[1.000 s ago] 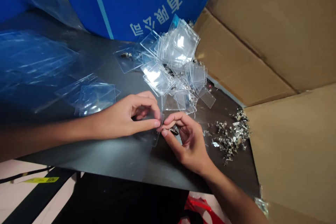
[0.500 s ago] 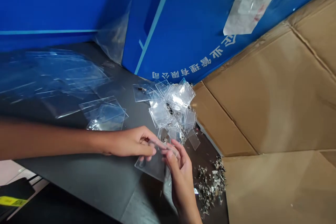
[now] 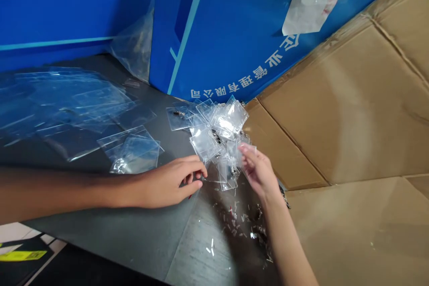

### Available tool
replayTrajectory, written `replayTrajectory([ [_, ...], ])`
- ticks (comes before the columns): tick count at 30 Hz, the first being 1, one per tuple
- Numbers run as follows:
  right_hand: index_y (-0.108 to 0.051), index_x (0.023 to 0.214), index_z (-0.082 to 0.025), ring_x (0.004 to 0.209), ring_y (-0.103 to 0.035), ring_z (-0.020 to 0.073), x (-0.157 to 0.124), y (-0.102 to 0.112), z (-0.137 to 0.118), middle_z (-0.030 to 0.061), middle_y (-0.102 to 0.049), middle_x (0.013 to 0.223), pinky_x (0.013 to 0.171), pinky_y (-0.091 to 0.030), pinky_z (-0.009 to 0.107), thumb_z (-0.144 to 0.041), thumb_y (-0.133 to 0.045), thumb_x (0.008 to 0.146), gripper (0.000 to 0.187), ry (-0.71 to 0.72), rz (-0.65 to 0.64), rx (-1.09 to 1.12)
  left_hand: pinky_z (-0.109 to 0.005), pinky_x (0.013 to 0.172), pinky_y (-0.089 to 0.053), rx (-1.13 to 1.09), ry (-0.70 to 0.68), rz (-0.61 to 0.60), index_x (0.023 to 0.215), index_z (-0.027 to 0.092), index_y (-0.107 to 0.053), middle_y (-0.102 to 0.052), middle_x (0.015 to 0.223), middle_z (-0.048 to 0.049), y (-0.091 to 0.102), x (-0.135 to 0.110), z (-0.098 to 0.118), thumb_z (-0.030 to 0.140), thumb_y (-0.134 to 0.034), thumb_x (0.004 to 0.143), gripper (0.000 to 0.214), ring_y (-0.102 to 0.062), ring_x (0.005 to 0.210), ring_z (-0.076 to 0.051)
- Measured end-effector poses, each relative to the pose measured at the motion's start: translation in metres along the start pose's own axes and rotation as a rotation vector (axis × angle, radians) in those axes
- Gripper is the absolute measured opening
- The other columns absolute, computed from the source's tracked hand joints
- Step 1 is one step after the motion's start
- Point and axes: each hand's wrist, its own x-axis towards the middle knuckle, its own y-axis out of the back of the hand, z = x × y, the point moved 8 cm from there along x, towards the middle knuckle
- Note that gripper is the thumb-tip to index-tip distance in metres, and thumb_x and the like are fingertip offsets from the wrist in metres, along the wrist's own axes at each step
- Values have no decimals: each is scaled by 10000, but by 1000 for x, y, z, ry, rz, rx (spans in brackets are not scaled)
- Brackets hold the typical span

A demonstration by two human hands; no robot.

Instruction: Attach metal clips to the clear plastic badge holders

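Observation:
My right hand [image 3: 259, 170] pinches a clear plastic badge holder [image 3: 250, 148] between thumb and fingers, at the right side of a heap of clear badge holders [image 3: 203, 140]. Small metal clips show among the heaped holders. My left hand [image 3: 184, 181] hovers at the heap's lower left, its fingers loosely curled and the thumb a little apart; I see nothing in it. To the left of the heap lies a smaller group of clear holders [image 3: 140, 149] with a shiny part on it.
Clear plastic sleeves [image 3: 77, 98] spread over the dark table [image 3: 134, 228] at the left. Small white and red scraps [image 3: 234, 223] lie in front. My right forearm partly hides the metal clips. Blue printed panels [image 3: 228, 44] and cardboard [image 3: 335, 120] bound the back and right.
Both hands held a clear badge holder together in front of the heap. Now they are apart: my right hand has moved up and right with a holder, and my left hand has let go.

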Motion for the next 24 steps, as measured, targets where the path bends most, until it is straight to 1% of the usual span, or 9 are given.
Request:
replayTrajectory([
  [3, -804, 870, -180, 596, -534, 86, 47, 18, -11, 28, -780, 801, 533, -468, 213, -354, -996, 545, 415, 59, 108, -45, -343, 779, -519, 130, -153, -81, 1098, 194, -738, -729, 1124, -94, -5, -5, 12, 258, -543, 1065, 208, -702, 863, -210],
  [7, -760, 793, -173, 598, -556, 128, 88, 28, -4, 25, -706, 696, 583, -482, 279, -357, -915, 622, 295, 93, 183, -216, -351, 741, -495, 342, -315, -227, 1021, 191, -711, -706, 1034, -96, -21, -15, 19, 176, -507, 1079, 212, -695, 844, -226],
  [11, -756, 766, -170, 690, -631, 225, 99, 38, 5, 69, -713, 704, 726, -533, 391, -390, -870, 679, 262, 157, 276, -473, -357, 752, -501, 476, -383, -260, 936, 193, -671, -703, 994, -85, -28, -19, 21, 131, -526, 1066, 205, -663, 821, -221],
  [15, -803, 988, -129, 925, -709, 339, 94, 43, 1, 183, -807, 967, 989, -542, 515, -437, -882, 710, 423, 263, 363, -707, -369, 759, -497, 567, -393, -269, 957, 182, -686, -705, 1017, -85, -28, -19, 25, 135, -523, 1074, 207, -636, 822, -219],
  [17, -790, 1178, -83, 1034, -720, 374, 88, 42, -3, 245, -802, 1136, 1063, -526, 553, -457, -871, 745, 578, 301, 384, -788, -373, 774, -494, 601, -343, -290, 986, 182, -702, -703, 1038, -89, -22, -16, 26, 158, -513, 1092, 218, -634, 844, -226],
  [19, -752, 1316, -61, 1118, -719, 388, 79, 43, -6, 272, -779, 1237, 1092, -521, 561, -468, -843, 791, 670, 327, 399, -839, -370, 820, -508, 601, -226, -335, 1099, 181, -730, -704, 1134, -102, -7, -13, 20, 231, -545, 1114, 192, -662, 940, -244],
  [20, -744, 1344, -66, 1127, -723, 384, 72, 45, -8, 262, -782, 1235, 1089, -525, 553, -470, -826, 819, 668, 334, 396, -862, -371, 859, -520, 593, -146, -364, 1194, 189, -735, -698, 1217, -113, 3, -11, 14, 304, -601, 1108, 196, -674, 1021, -264],
  [22, -766, 1317, -101, 1055, -747, 364, 54, 53, -8, 207, -813, 1127, 1040, -545, 523, -465, -783, 876, 572, 319, 348, -948, -401, 940, -532, 619, 21, -408, 1345, 226, -711, -663, 1357, -128, 28, -9, -5, 462, -751, 1025, 400, -661, 1177, -327],
  [24, -802, 1225, -155, 936, -766, 347, 30, 68, 0, 148, -830, 989, 943, -560, 488, -459, -737, 928, 430, 249, 245, -1113, -448, 973, -530, 725, 187, -380, 1395, 258, -697, -640, 1398, -145, 57, -8, -27, 500, -928, 819, 666, -633, 1236, -399],
])
